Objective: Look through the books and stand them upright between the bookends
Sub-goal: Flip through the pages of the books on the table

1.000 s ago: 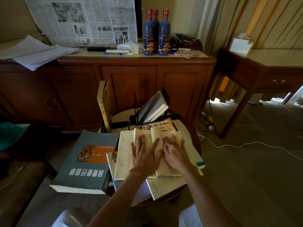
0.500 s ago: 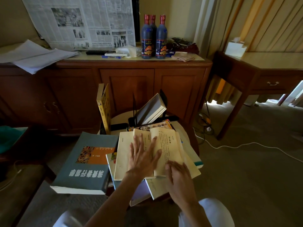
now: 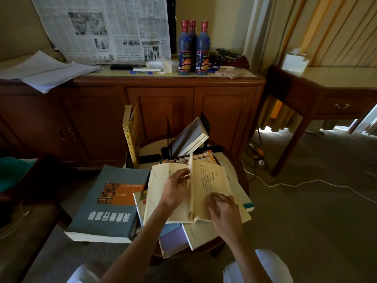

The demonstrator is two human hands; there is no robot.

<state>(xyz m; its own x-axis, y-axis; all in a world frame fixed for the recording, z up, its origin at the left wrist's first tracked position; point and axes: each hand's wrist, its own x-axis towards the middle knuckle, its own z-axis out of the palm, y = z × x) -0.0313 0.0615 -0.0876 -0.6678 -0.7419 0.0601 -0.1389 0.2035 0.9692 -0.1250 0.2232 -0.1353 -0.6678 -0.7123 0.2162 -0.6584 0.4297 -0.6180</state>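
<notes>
**Open book under both hands, bookends beyond**

We see the open book point(image 3: 206, 193) lying on top of a pile of books on the small round desk point(image 3: 234, 166), at its near side. The left hand point(image 3: 175, 190) rests on the left page, its fingers point(image 3: 182, 173) curled against a leaf that stands on edge at the middle. The right hand point(image 3: 223, 208) lies on the lower right page with fingers loosely bent and pressing down.

Just left of the pile, a thick grey-blue book point(image 3: 110, 203) lies flat, overhanging the desk edge. Past the pile, black bookends point(image 3: 205, 124) stand on the far part of the desk; a grey book point(image 3: 189, 137) leans tilted against the right one, and a yellow book point(image 3: 130, 135) stands upright at the left. A patterned book point(image 3: 204, 157) lies flat between the pile and the bookends.

Farther off stands a wooden cabinet point(image 3: 159, 103) carrying three dark bottles point(image 3: 193, 48) and a newspaper point(image 3: 106, 27).
</notes>
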